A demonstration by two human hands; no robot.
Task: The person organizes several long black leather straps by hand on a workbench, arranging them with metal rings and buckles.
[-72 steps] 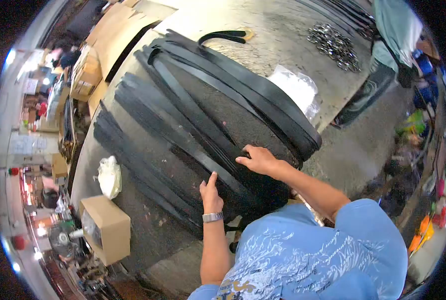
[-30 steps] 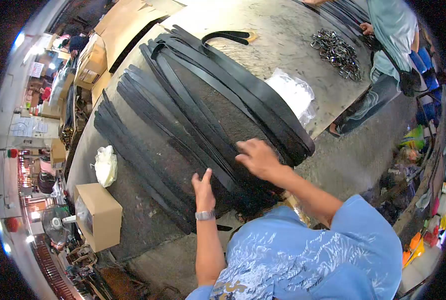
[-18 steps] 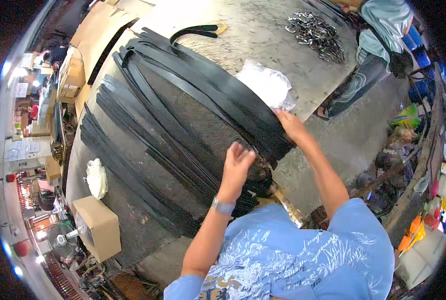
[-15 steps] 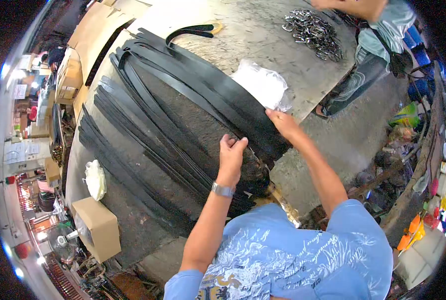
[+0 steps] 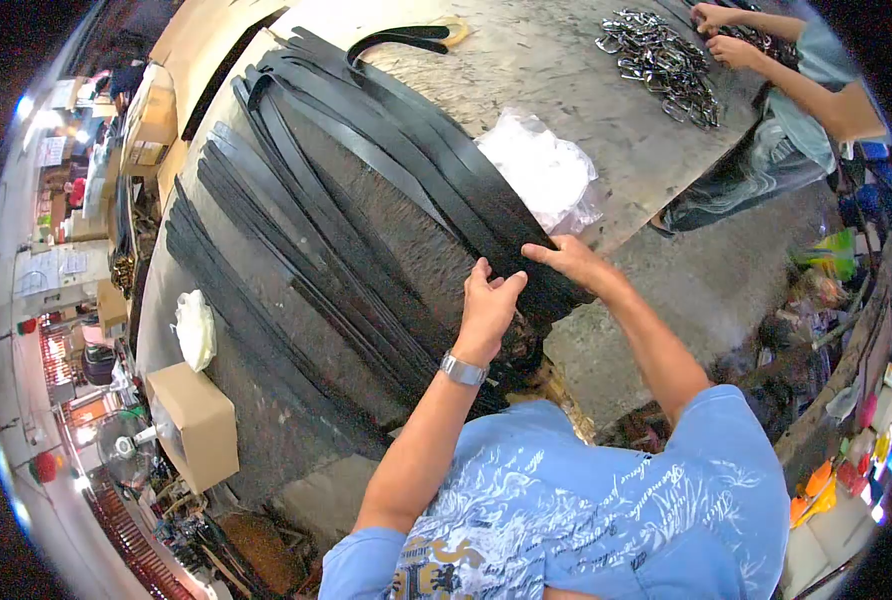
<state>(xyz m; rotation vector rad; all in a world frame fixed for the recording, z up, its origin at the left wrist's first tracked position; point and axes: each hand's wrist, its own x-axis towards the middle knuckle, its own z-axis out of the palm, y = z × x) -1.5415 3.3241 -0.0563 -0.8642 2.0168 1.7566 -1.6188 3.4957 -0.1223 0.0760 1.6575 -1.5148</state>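
Note:
Long black straps (image 5: 416, 150), flat and leather-like, lie in bunches across the table, with their near ends bunched in front of me. My left hand (image 5: 490, 308), with a metal-band watch (image 5: 463, 369) on its wrist, is closed at the inner edge of the right-hand bunch, its thumb and forefinger at a strap there. My right hand (image 5: 574, 264) is closed on the outer edge of that bunch, thumb across the top. Its other fingers are mostly hidden. The hands are close together but apart.
A clear plastic bag with white contents (image 5: 541, 170) lies beyond my right hand. Shiny metal clips (image 5: 661, 65) are heaped near a co-worker's hands (image 5: 731, 45). A cardboard box (image 5: 194, 425) and a pale plastic bag (image 5: 195, 330) are at left.
My right hand has moved nearer my left hand, thumb now on the strap tops. The co-worker's hands have come down beside the metal heap. The view has shifted slightly.

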